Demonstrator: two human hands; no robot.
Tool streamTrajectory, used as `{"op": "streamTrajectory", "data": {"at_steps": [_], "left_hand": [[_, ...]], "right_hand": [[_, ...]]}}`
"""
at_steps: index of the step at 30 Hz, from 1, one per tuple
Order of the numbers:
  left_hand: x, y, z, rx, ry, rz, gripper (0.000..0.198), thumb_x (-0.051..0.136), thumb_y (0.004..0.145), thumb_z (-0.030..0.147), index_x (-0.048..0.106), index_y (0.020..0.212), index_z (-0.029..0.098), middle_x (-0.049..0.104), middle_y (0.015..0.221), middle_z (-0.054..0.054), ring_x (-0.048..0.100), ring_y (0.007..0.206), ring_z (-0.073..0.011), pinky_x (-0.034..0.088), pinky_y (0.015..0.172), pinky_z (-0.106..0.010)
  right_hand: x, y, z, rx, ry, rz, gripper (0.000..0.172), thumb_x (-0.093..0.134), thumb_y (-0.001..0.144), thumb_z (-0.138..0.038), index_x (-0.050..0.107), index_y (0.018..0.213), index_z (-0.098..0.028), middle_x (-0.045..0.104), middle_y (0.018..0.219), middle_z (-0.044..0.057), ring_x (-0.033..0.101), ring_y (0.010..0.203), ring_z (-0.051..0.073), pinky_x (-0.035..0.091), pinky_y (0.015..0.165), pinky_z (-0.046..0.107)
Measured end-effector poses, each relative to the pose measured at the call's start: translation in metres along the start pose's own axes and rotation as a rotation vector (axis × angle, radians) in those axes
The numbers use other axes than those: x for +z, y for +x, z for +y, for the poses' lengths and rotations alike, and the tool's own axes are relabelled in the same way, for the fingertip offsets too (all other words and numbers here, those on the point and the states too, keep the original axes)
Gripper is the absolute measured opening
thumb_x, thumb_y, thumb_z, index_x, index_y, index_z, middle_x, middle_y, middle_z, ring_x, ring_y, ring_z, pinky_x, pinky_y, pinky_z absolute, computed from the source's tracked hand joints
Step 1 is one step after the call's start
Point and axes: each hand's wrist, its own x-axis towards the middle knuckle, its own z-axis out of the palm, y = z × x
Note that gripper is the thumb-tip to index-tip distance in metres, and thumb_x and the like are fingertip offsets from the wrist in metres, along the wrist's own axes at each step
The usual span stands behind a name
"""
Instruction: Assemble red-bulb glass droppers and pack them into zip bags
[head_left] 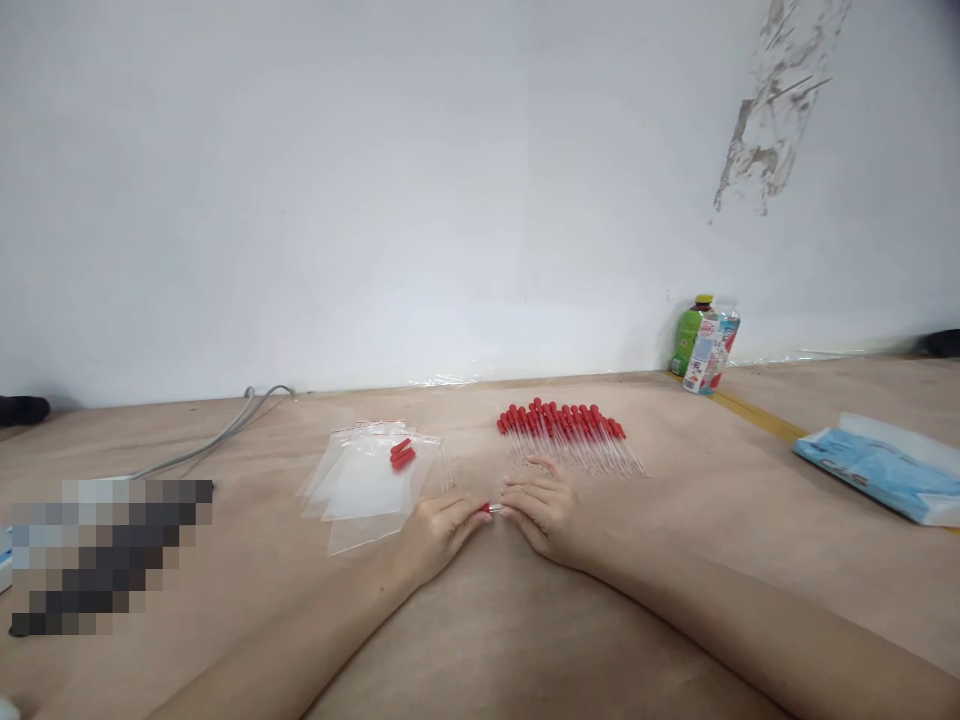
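My left hand (439,530) and my right hand (541,510) meet at the middle of the table, fingers pinched together on one small dropper (493,508) with a red bulb. A row of several glass droppers with red bulbs (564,428) lies just beyond my right hand. A stack of clear plastic bags (367,485) lies beyond my left hand, with two red bulbs (402,454) resting on top of it.
Two drink bottles (703,345) stand by the wall at the back right. A blue and white packet (885,468) lies at the right edge. A grey cable (217,435) runs along the back left. The table (675,520) is covered in brown paper.
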Motion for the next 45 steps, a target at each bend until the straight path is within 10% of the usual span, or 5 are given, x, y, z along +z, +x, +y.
{"op": "streamTrajectory", "data": {"at_steps": [26, 34, 45], "left_hand": [[-0.008, 0.003, -0.001, -0.179, -0.063, -0.149, 0.018, 0.048, 0.085, 0.028, 0.059, 0.097, 0.02, 0.066, 0.086, -0.002, 0.061, 0.074, -0.0134, 0.047, 0.067, -0.022], [-0.015, 0.002, 0.001, -0.16, -0.007, -0.178, 0.019, 0.049, 0.084, 0.032, 0.063, 0.083, 0.02, 0.064, 0.072, 0.0, 0.057, 0.067, -0.0139, 0.043, 0.064, -0.024], [-0.008, 0.005, 0.002, -0.092, -0.004, -0.197, 0.022, 0.045, 0.086, 0.032, 0.061, 0.082, 0.019, 0.063, 0.068, -0.002, 0.056, 0.065, -0.0145, 0.042, 0.066, -0.027]], "right_hand": [[0.005, 0.011, -0.004, 0.297, 0.127, -0.279, 0.021, 0.044, 0.085, -0.022, 0.062, 0.076, -0.02, 0.068, 0.076, 0.0, 0.057, 0.092, 0.016, 0.024, 0.093, 0.041], [0.007, -0.001, 0.003, 0.136, 0.192, -0.205, 0.011, 0.048, 0.081, -0.022, 0.058, 0.085, -0.019, 0.064, 0.078, 0.003, 0.054, 0.091, 0.015, 0.04, 0.08, 0.031], [0.005, 0.005, 0.0, 0.05, -0.006, -0.235, 0.017, 0.046, 0.083, -0.021, 0.061, 0.075, -0.019, 0.061, 0.066, 0.002, 0.051, 0.084, 0.016, 0.029, 0.084, 0.037]]}}
